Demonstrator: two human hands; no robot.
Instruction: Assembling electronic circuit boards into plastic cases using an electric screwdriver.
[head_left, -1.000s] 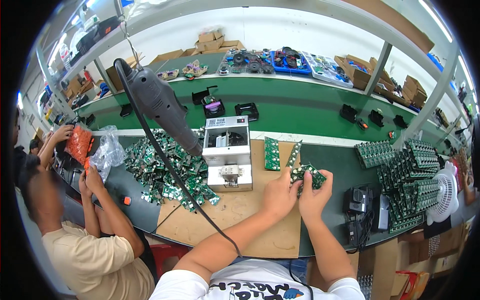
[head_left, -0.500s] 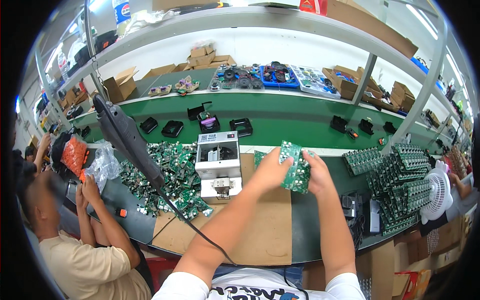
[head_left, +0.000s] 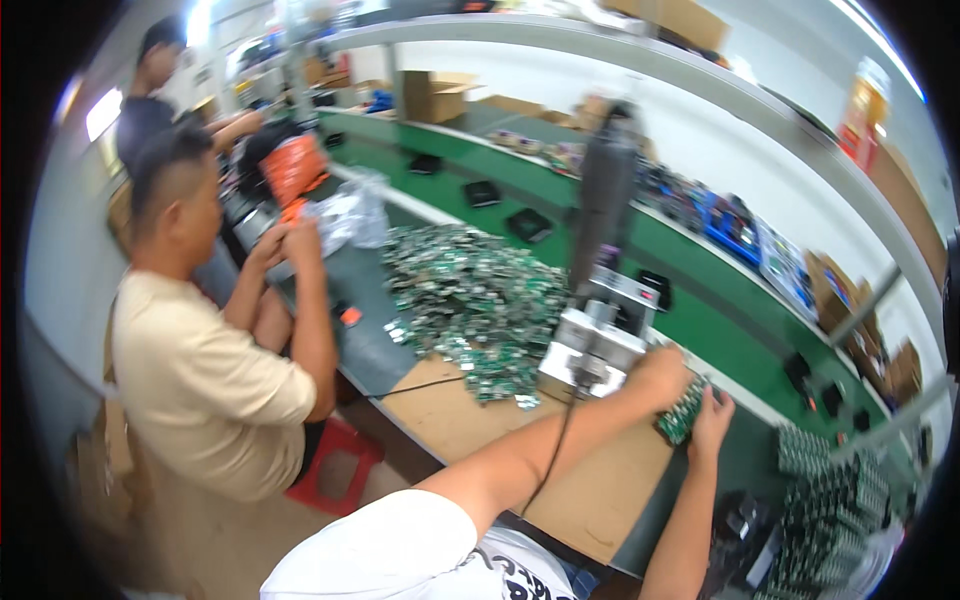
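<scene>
Just right of a small grey-and-white bench machine [head_left: 590, 342], a green circuit board panel [head_left: 681, 416] is held between my two hands. My left hand [head_left: 660, 378] grips its far left side, the fingers partly hidden and a little blurred. At the panel's right edge, my right hand [head_left: 711, 418] pinches it between thumb and fingers. To the left of the machine lies a big heap of small green circuit boards [head_left: 470, 300]. Stacks of larger board panels [head_left: 835, 500] stand to my right.
A dark hanging electric screwdriver [head_left: 605, 190] is in front of the machine, its cable crossing my left arm. Brown cardboard [head_left: 520, 450] covers the bench before me. A co-worker [head_left: 210, 360] sits at left near a red stool [head_left: 338, 465]. Black plastic cases [head_left: 528, 225] lie on the green strip.
The view has swung left, so the bench now runs slantwise and more of the co-worker shows. The panel stays in my hands, now lower and tilted.
</scene>
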